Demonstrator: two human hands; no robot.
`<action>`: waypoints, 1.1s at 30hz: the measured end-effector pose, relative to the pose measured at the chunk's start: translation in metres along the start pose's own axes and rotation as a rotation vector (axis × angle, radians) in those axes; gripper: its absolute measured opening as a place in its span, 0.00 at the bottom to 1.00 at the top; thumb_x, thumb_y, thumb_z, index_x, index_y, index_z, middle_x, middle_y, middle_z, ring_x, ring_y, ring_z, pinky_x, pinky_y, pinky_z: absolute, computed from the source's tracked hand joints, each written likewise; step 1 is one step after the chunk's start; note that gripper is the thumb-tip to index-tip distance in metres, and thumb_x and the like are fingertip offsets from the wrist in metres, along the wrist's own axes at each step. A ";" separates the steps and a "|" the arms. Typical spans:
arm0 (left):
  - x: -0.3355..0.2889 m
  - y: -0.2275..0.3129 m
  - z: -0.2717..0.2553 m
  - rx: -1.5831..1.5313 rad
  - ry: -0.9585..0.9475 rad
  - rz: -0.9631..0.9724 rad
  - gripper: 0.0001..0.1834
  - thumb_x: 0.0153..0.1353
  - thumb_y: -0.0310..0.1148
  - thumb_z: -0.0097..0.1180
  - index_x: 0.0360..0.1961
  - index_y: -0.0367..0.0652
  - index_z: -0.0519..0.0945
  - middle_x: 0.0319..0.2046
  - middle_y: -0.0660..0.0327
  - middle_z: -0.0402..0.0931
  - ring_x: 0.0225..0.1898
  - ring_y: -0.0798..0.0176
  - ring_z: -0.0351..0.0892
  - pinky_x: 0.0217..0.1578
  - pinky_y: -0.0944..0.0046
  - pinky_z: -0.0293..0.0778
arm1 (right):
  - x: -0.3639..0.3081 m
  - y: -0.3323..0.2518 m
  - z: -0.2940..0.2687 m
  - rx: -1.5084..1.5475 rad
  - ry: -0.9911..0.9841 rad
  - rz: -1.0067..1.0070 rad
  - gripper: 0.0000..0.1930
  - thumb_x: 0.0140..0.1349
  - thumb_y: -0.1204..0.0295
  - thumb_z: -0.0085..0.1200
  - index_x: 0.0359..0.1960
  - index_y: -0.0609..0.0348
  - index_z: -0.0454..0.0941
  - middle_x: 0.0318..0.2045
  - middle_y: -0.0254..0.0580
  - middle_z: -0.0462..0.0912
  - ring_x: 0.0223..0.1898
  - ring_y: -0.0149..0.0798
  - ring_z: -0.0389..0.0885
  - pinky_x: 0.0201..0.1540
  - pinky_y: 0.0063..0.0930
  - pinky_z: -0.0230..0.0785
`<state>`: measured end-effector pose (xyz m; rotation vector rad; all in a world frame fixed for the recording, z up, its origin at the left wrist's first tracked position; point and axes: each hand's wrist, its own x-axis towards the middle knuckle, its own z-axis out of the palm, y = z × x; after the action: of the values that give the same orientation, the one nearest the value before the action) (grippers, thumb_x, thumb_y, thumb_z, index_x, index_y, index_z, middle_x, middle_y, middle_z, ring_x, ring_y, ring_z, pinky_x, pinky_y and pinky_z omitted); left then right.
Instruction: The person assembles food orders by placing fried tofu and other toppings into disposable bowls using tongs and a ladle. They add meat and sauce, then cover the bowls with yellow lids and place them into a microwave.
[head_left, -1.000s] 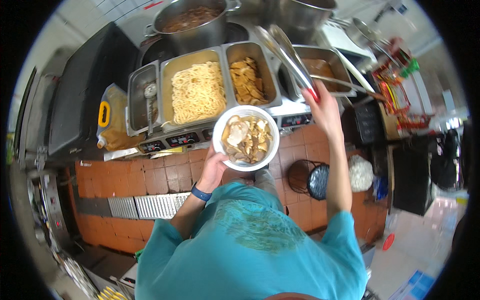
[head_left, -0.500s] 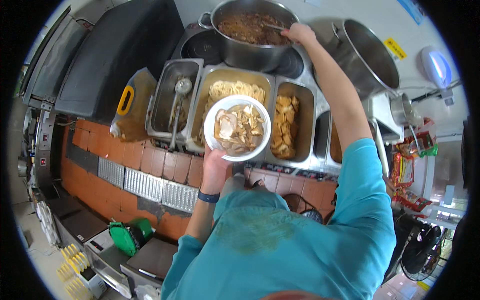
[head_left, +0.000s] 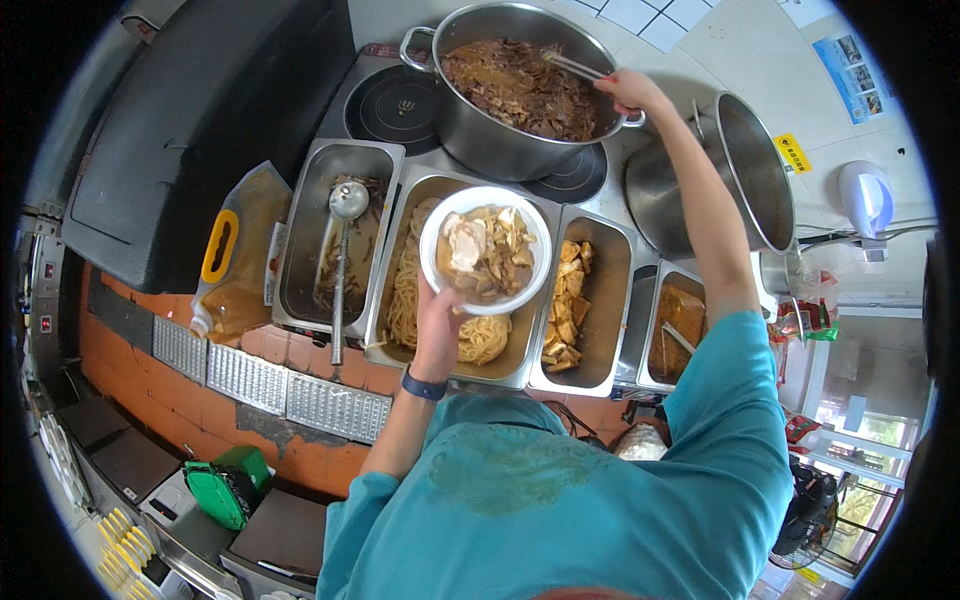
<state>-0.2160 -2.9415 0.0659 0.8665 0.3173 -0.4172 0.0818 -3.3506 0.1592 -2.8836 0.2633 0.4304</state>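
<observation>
Presently I have the right hand clamped on tongs slanting leftward into the brown food in the pot, the left hand gripping the bowl above the noodles, nearer the body than the pot.

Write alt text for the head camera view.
A person's left hand holds a white bowl of food above a tray of noodles, while the right hand holds metal tongs in a large steel pot of dark food.
</observation>
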 end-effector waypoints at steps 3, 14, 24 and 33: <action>0.013 0.000 0.015 0.001 -0.036 0.015 0.42 0.54 0.29 0.49 0.72 0.48 0.54 0.64 0.54 0.65 0.60 0.55 0.74 0.48 0.55 0.80 | -0.045 0.015 -0.016 0.153 0.020 0.011 0.23 0.69 0.50 0.52 0.36 0.61 0.83 0.17 0.39 0.80 0.15 0.33 0.76 0.17 0.28 0.66; 0.065 -0.002 0.047 0.081 -0.151 0.073 0.36 0.59 0.25 0.46 0.69 0.46 0.52 0.63 0.49 0.66 0.59 0.51 0.75 0.50 0.49 0.83 | -0.158 -0.012 0.011 0.387 -0.046 -0.013 0.22 0.70 0.52 0.51 0.25 0.58 0.75 0.17 0.31 0.75 0.15 0.24 0.71 0.16 0.22 0.59; 0.080 -0.016 0.039 -0.018 -0.252 0.065 0.44 0.58 0.23 0.51 0.71 0.46 0.41 0.63 0.43 0.61 0.58 0.46 0.75 0.51 0.44 0.83 | -0.312 -0.041 -0.010 0.432 -0.148 -0.022 0.19 0.74 0.55 0.48 0.29 0.57 0.74 0.16 0.27 0.73 0.13 0.21 0.70 0.13 0.17 0.58; 0.064 -0.017 0.049 -0.023 -0.240 0.058 0.48 0.58 0.16 0.55 0.72 0.48 0.40 0.63 0.43 0.61 0.59 0.47 0.74 0.52 0.43 0.83 | -0.345 -0.101 0.029 0.172 -0.219 0.047 0.23 0.70 0.51 0.52 0.40 0.63 0.79 0.18 0.41 0.79 0.17 0.33 0.79 0.24 0.29 0.71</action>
<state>-0.1636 -3.0043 0.0572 0.7925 0.0752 -0.4577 -0.2297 -3.1968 0.2559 -2.6399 0.3144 0.6904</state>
